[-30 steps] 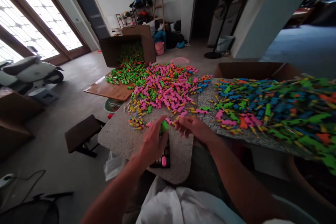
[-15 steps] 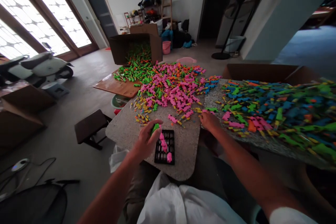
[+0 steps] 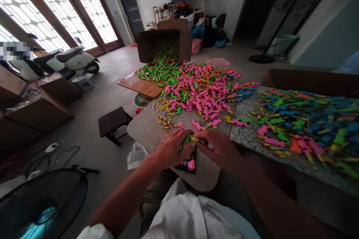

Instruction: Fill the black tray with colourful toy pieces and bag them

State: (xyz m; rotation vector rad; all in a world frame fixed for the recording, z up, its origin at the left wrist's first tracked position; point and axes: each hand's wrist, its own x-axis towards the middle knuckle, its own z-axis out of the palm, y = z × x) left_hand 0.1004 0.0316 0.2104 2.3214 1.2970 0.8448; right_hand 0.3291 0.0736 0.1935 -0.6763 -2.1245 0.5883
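My left hand (image 3: 174,148) is closed round a small green plastic toy piece (image 3: 186,140) above the tray. My right hand (image 3: 218,144) meets it from the right, its fingertips pinching a short yellow stick-like piece (image 3: 194,139) against the green one. Whether the two are joined I cannot tell. Under both hands lies a black slotted tray (image 3: 192,171), mostly covered by them. A pink toy piece (image 3: 191,164) sits in its near end. Just beyond the hands are loose pink pieces (image 3: 197,124) with yellow ends.
A big heap of pink toys (image 3: 207,97) covers the table's far part. Green ones spill from a cardboard box (image 3: 185,46) behind. Blue and green pieces (image 3: 303,115) cover the granite top at right. A dark stool (image 3: 114,121) and a fan (image 3: 42,201) stand left.
My right hand has come from the pieces on the right to my left hand, bringing a yellow piece. The left keeps its green piece. The view has turned left.
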